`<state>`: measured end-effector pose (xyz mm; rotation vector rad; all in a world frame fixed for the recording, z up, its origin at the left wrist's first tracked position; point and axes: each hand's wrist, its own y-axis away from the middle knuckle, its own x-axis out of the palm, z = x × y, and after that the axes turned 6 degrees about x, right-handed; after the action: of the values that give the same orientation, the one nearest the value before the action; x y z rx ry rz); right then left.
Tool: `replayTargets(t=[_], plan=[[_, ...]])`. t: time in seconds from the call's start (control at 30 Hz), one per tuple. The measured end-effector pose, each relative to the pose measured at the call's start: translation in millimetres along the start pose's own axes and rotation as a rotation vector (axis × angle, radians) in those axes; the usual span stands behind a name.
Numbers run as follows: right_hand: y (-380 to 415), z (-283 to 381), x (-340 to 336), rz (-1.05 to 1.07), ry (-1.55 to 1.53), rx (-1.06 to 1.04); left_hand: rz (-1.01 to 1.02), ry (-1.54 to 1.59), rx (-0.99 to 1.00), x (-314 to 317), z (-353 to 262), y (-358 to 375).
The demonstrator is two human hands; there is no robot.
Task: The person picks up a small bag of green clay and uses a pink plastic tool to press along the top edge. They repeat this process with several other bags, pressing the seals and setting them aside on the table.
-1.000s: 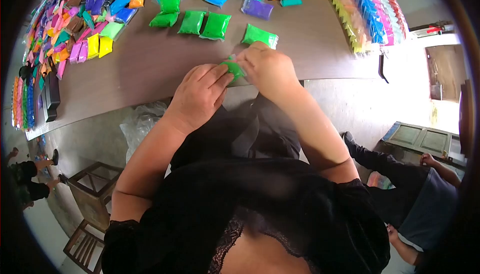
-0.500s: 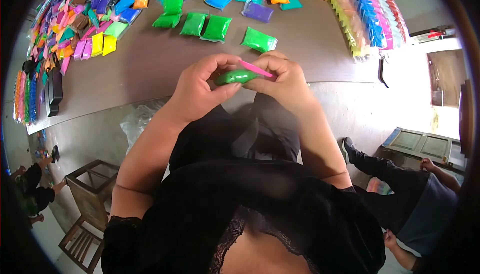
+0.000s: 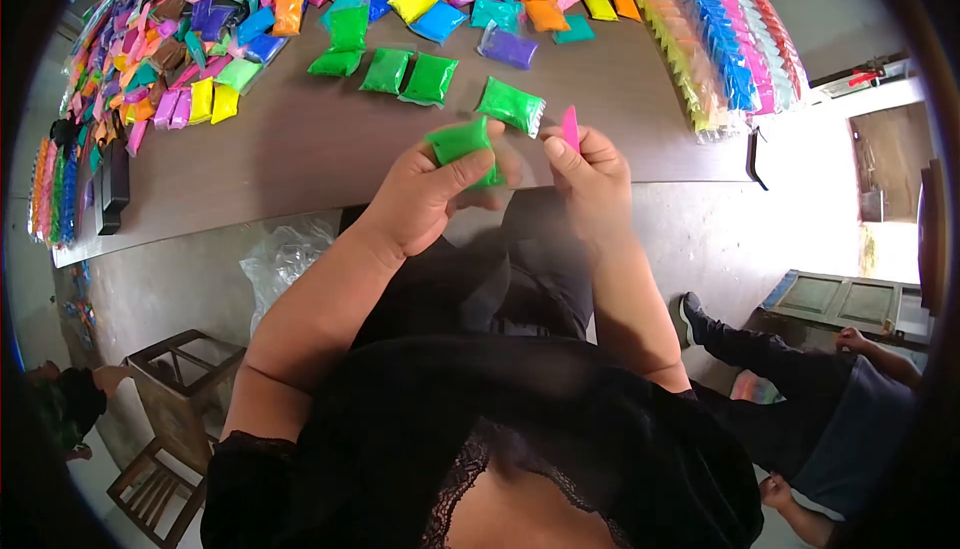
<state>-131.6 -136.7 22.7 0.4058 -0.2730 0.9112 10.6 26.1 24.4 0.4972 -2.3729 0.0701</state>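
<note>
My left hand (image 3: 425, 194) is closed around a small shiny green packet (image 3: 460, 142), thumb across its front; its fingers behind are slightly blurred. In my right hand (image 3: 597, 184), a flat pink plastic tool with a pointed tip (image 3: 571, 129) stands upright, pinched between thumb and fingers. The two hands are apart, just over the table's near edge. Beyond them another green packet (image 3: 511, 106) lies on the brown table (image 3: 600, 99). More green packets (image 3: 429, 80) lie farther left, two of them side by side.
A heap of colourful packets (image 3: 200, 19) covers the table's far left and back. Strips of packets (image 3: 720, 39) hang together at the right. A clear plastic bag (image 3: 285, 264) and a wooden chair (image 3: 175, 399) are at lower left. Another person's leg (image 3: 745, 339) shows at right.
My hands have moved apart. The green packet stays in my left hand and is now turned upright, while the pink tool has gone right with my right hand, its tip now upward.
</note>
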Motion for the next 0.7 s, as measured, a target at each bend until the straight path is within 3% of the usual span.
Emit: replayTargets(t=[0.13, 0.2, 0.23, 0.53, 0.6, 0.63, 0.7], plan=[[5, 24, 6, -0.004, 0.219, 0.017, 0.074, -0.066, -0.049, 12, 3, -1], [5, 27, 14, 0.208, 0.12, 0.028, 0.157, -0.122, -0.072, 17, 3, -3], [6, 25, 13, 0.206, 0.121, 0.033, 0.156, -0.116, -0.074, 20, 1, -2], [-2, 24, -8, -0.043, 0.103, 0.021, 0.123, -0.273, -0.146, 24, -4, 2], [3, 30, 2, 0.057, 0.505, -0.235, 0.139, -0.494, -0.135, 28, -3, -2], [5, 33, 5, 0.05, 0.507, -0.236, 0.146, -0.493, -0.137, 28, 2, -2], [5, 40, 11, 0.143, 0.605, -0.231, 0.079, -0.937, 0.127, 27, 9, -5]])
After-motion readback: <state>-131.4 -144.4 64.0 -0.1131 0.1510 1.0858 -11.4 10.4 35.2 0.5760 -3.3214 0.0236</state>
